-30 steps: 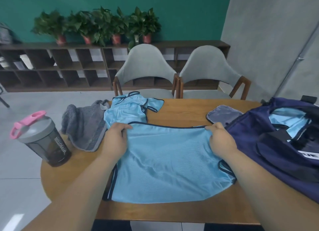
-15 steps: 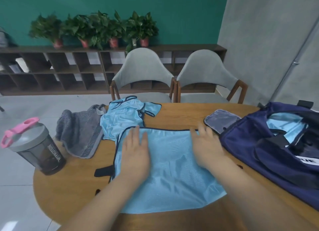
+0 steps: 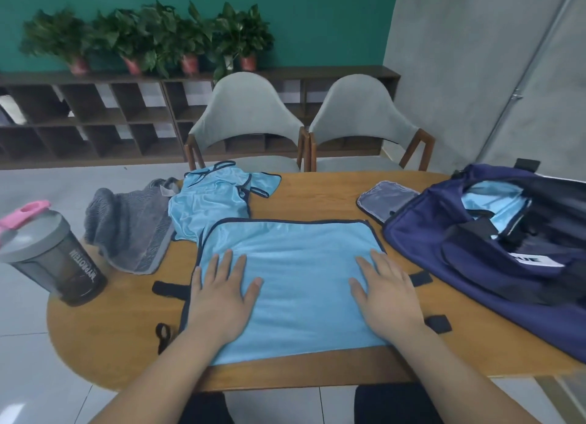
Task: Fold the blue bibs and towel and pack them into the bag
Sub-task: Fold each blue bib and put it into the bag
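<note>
A light blue bib (image 3: pixel 295 265) with dark trim lies folded flat on the wooden table (image 3: pixel 111 335) in front of me. My left hand (image 3: pixel 222 293) presses flat on its left part, my right hand (image 3: pixel 385 292) flat on its right part, fingers straight. A second blue bib (image 3: pixel 215 201) lies crumpled behind it, beside a grey towel (image 3: pixel 130 230) at the left. The navy bag (image 3: pixel 494 255) stands open at the right with light blue fabric (image 3: pixel 494 198) showing inside.
A dark shaker bottle (image 3: pixel 54 258) with a pink-and-grey lid stands at the table's left edge. A grey mesh pouch (image 3: pixel 385 198) lies by the bag. Black straps stick out beside the folded bib. Two grey chairs (image 3: pixel 247 122) stand behind the table.
Both hands let go of the bib's far edge after folding it over, then slid outward across the fabric, now pressing flat near its left and right sides.
</note>
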The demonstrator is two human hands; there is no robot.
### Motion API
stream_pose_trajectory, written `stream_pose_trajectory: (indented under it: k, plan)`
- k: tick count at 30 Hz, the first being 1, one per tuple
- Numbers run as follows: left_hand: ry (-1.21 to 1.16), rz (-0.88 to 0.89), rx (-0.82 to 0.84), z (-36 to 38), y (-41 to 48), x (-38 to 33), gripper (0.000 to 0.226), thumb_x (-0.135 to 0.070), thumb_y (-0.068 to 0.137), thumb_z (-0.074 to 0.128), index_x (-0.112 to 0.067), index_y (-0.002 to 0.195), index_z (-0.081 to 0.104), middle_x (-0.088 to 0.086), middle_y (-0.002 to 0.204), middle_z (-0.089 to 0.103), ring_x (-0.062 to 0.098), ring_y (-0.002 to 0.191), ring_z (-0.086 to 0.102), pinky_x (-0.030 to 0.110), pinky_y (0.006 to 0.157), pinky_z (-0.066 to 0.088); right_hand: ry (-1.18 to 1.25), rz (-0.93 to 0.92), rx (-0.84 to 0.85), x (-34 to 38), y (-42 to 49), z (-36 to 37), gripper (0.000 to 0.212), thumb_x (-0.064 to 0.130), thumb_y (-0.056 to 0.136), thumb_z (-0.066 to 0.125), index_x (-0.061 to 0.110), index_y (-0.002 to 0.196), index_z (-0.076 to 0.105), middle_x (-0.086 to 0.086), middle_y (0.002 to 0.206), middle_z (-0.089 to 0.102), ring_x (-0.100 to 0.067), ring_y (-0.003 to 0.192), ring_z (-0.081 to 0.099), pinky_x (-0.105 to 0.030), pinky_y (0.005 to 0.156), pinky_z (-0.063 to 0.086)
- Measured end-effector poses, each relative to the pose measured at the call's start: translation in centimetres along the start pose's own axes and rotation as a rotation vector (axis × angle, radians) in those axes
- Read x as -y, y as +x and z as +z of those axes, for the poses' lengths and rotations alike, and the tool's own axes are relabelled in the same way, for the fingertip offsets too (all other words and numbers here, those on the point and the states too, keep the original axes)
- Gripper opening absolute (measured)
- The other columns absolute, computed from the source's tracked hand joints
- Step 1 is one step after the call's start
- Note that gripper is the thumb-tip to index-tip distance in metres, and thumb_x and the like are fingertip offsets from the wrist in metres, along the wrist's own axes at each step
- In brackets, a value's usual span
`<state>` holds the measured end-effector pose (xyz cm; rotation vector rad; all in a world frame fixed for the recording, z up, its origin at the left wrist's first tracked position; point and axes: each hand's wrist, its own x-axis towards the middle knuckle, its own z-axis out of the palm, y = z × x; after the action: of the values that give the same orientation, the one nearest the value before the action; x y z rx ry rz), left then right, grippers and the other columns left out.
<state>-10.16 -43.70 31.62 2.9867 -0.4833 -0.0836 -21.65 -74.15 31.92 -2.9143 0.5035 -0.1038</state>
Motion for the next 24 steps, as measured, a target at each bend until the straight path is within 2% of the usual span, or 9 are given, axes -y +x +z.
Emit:
stream_pose_trajectory:
  k: [4, 7, 9, 11, 13, 15, 17, 20, 24]
  plan:
    - [-0.017, 0.015, -0.022, 0.1, 0.0, 0.0, 0.079, -0.076, 0.100, 0.007, -0.036, 0.168, 0.006, -0.006, 0.176, -0.007, 0.018, 0.162, -0.013, 0.050, 0.130, -0.006, 0.077, -0.039, -0.066, -1.6, -0.3, -0.2, 0.052, 0.045, 0.108, 0.046, 0.022, 0.155, 0.049, -0.002, 0.167, 0.036, -0.021, 0.156, 0.026, -0.041, 0.126, 0.027]
    - [-0.023, 0.025, -0.042, 0.1, -0.2, 0.3, 0.081, -0.077, 0.100, 0.007, -0.033, 0.168, 0.013, -0.002, 0.177, 0.000, 0.019, 0.162, -0.007, 0.049, 0.131, -0.003, 0.015, -0.039, -0.043, -2.5, -0.6, -0.3, 0.052, 0.047, 0.108, 0.040, 0.026, 0.154, 0.050, 0.001, 0.167, 0.037, -0.020, 0.156, 0.028, -0.041, 0.125, 0.028]
    - [-0.019, 0.037, -0.118, -0.1, -0.9, 0.1, 0.084, -0.075, 0.099, 0.006, -0.028, 0.166, 0.025, 0.003, 0.176, 0.011, 0.022, 0.163, 0.000, 0.050, 0.131, 0.000, -0.085, -0.034, -0.074, -2.7, -0.9, -0.3, 0.055, 0.050, 0.107, 0.032, 0.026, 0.152, 0.053, -0.001, 0.166, 0.039, -0.025, 0.156, 0.028, -0.046, 0.125, 0.027]
    - [-0.023, 0.078, -0.181, -0.2, -1.8, -1.0, 0.084, -0.071, 0.099, 0.006, -0.026, 0.165, 0.031, 0.005, 0.175, 0.016, 0.024, 0.163, 0.002, 0.049, 0.131, 0.001, -0.168, -0.069, -0.130, -1.9, -1.3, -0.7, 0.051, 0.049, 0.107, 0.039, 0.024, 0.148, 0.057, -0.004, 0.164, 0.041, -0.030, 0.157, 0.026, -0.051, 0.125, 0.025]
    - [-0.054, 0.099, -0.149, 0.2, -2.7, -2.2, 0.083, -0.072, 0.097, 0.004, -0.030, 0.166, 0.022, 0.003, 0.176, 0.006, 0.025, 0.163, -0.006, 0.048, 0.131, -0.003, -0.137, -0.170, -0.140, -0.6, -1.4, -0.9, 0.054, 0.055, 0.108, 0.040, 0.027, 0.153, 0.050, -0.002, 0.169, 0.032, -0.029, 0.159, 0.018, -0.050, 0.128, 0.021]
    - [-0.042, 0.078, -0.059, 0.9, -3.4, -2.9, 0.086, -0.075, 0.092, -0.003, -0.036, 0.168, 0.008, -0.001, 0.176, -0.008, 0.025, 0.162, -0.015, 0.049, 0.130, -0.005, -0.080, -0.243, -0.010, 0.3, -1.7, -0.8, 0.067, 0.069, 0.106, 0.027, 0.035, 0.163, 0.028, 0.004, 0.175, 0.010, -0.023, 0.162, 0.001, -0.044, 0.131, 0.009]
    - [-0.013, 0.033, -0.012, 1.2, -3.8, -2.4, 0.084, -0.078, 0.094, -0.002, -0.037, 0.168, -0.001, -0.002, 0.175, -0.016, 0.025, 0.161, -0.019, 0.050, 0.130, -0.005, -0.070, -0.224, 0.073, 0.4, -1.9, 0.2, 0.076, 0.079, 0.100, 0.012, 0.041, 0.166, 0.011, 0.006, 0.176, -0.005, -0.021, 0.161, -0.009, -0.042, 0.131, 0.002]
    - [0.011, -0.010, 0.022, 0.7, -4.1, -1.4, 0.080, -0.077, 0.099, 0.006, -0.038, 0.167, -0.007, -0.001, 0.174, -0.021, 0.026, 0.159, -0.024, 0.050, 0.130, -0.008, -0.077, -0.102, 0.083, 0.8, -2.7, 0.2, 0.083, 0.081, 0.093, -0.002, 0.041, 0.166, 0.009, 0.001, 0.176, 0.000, -0.024, 0.161, -0.003, -0.042, 0.131, 0.007]
    - [0.015, 0.002, 0.016, -0.3, -4.8, -1.1, 0.085, -0.080, 0.097, 0.007, -0.034, 0.168, 0.000, 0.004, 0.176, -0.013, 0.029, 0.161, -0.017, 0.049, 0.131, -0.004, -0.123, -0.021, 0.057, 3.0, -3.0, -1.1, 0.072, 0.071, 0.103, 0.016, 0.033, 0.164, 0.021, -0.005, 0.174, 0.011, -0.028, 0.159, 0.011, -0.046, 0.125, 0.022]
